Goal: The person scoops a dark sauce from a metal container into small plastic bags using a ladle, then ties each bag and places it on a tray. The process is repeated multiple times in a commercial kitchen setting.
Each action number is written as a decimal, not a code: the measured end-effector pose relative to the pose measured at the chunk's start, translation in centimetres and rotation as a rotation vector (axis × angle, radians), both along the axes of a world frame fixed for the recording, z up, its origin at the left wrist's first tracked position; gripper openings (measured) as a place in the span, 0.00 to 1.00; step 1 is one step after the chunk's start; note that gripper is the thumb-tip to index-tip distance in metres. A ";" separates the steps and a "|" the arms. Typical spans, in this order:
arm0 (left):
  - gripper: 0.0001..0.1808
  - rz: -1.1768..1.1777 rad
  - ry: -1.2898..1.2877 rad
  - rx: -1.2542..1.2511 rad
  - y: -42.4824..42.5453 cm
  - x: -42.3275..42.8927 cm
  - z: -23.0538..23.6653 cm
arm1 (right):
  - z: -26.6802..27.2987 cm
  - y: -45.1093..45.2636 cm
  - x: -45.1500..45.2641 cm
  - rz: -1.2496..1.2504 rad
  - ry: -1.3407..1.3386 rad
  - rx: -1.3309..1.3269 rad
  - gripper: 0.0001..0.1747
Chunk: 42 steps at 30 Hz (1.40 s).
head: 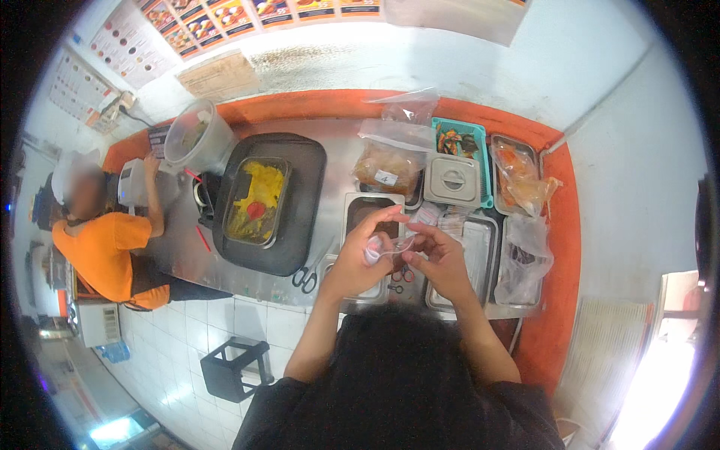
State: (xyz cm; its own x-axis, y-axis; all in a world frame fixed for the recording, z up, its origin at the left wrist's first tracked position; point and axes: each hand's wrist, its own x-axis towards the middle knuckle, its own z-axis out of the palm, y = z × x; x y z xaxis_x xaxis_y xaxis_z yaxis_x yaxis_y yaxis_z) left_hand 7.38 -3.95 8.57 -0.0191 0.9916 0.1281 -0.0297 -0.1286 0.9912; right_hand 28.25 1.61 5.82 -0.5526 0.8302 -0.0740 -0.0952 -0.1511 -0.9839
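Observation:
A small clear plastic bag (400,245) stretches between my two hands above the front of the steel counter. My left hand (360,253) grips its bunched, whitish end between curled fingers and thumb. With thumb and fingertips, my right hand (441,259) pinches the other side. Just beyond my left hand stands a deep steel pan (360,209) with dark brown contents, partly hidden by the hand. Orange-handled scissors (403,274) lie below the bag. Under my right forearm is a steel tray (481,247), beside small printed packets (426,216).
Behind are a labelled bag of brown food (388,163), a lidded steel pan (453,179) and a teal basket (485,146). To the left, a tray of yellow food (259,183) rests on a black tray (306,191). Black-handled scissors (305,279) lie nearby. A person in orange (104,247) stands far left.

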 end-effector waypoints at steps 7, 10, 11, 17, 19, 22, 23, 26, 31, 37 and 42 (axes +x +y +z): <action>0.30 0.056 0.165 0.026 0.8 3.6 1.6 | 2.9 -0.2 4.5 -0.135 -0.125 0.097 0.11; 0.22 0.119 0.150 0.083 1.1 6.2 1.8 | 3.1 -0.7 7.1 -0.188 -0.109 0.077 0.10; 0.21 0.116 0.193 0.094 1.2 6.8 1.9 | 3.1 -0.8 7.9 -0.206 -0.081 0.070 0.10; 0.17 0.025 0.191 0.049 1.5 10.9 2.4 | 3.1 -1.8 12.2 -0.281 -0.099 0.105 0.05; 0.18 0.004 0.124 0.001 1.6 12.2 2.5 | 3.2 -1.9 13.2 -0.289 -0.101 0.139 0.04; 0.17 -0.032 0.213 0.064 1.9 13.8 2.3 | 3.4 -2.0 14.4 -0.282 -0.157 0.222 0.06; 0.16 -0.049 0.233 0.039 1.9 14.3 2.2 | 3.4 -1.9 14.7 -0.276 -0.212 0.303 0.08; 0.15 -0.089 0.280 -0.005 1.6 15.6 1.5 | 2.8 -1.8 15.7 -0.225 -0.312 0.383 0.11; 0.13 -0.113 0.362 0.011 0.7 16.5 -0.4 | 0.6 -2.7 17.5 -0.116 -0.336 0.327 0.09; 0.12 -0.149 0.387 -0.124 -1.2 16.3 -4.6 | -3.7 -4.4 19.9 -0.086 -0.387 0.214 0.12; 0.17 -0.083 0.344 -0.227 -3.3 14.6 -10.1 | -8.9 -5.7 20.8 0.035 -0.391 -0.035 0.11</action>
